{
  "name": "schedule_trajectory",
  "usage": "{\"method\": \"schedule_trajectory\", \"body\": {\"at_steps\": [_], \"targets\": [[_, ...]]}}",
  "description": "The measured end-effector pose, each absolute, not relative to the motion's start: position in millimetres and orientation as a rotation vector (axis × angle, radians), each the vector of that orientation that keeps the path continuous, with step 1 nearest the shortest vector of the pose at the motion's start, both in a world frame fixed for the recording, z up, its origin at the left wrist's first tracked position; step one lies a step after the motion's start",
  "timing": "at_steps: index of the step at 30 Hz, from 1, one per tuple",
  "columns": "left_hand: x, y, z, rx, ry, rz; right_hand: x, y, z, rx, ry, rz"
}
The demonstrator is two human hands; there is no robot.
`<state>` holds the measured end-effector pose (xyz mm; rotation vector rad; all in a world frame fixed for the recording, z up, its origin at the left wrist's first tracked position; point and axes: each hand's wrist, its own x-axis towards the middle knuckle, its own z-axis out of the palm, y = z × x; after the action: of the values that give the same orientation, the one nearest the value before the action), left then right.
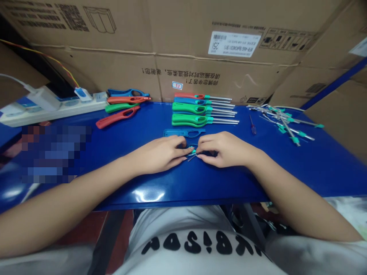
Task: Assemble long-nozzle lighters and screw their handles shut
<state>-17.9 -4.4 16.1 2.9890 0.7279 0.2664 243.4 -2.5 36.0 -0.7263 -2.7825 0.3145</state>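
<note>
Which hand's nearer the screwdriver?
Right. The right hand is to the near left of the screwdriver, without touching it; the left hand is farther left, on the other side of the right hand.

Worktop (120, 193): glossy blue
Far left: white power strip (57, 109)
Beside the strip: handle shells (110, 120) in blue, orange, green and red
Far middle: row of utility lighters (183, 120), metal barrels (225, 122) pointing right
Middle: blue handle half (177, 133), just nearer than the row
Right: screwdriver (253, 129)
Far right: heaped metal tubes (289, 129) with teal fittings (295, 140)
</note>
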Motion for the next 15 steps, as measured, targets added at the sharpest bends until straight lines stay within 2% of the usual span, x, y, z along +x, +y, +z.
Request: {"method": "schedule_trajectory", "body": {"at_steps": [15], "targets": [[-19.6,-0.6,11.4,3.089,0.665,0.374,254.7,5.5,43.1,-0.904,-2.819,0.464]]}}
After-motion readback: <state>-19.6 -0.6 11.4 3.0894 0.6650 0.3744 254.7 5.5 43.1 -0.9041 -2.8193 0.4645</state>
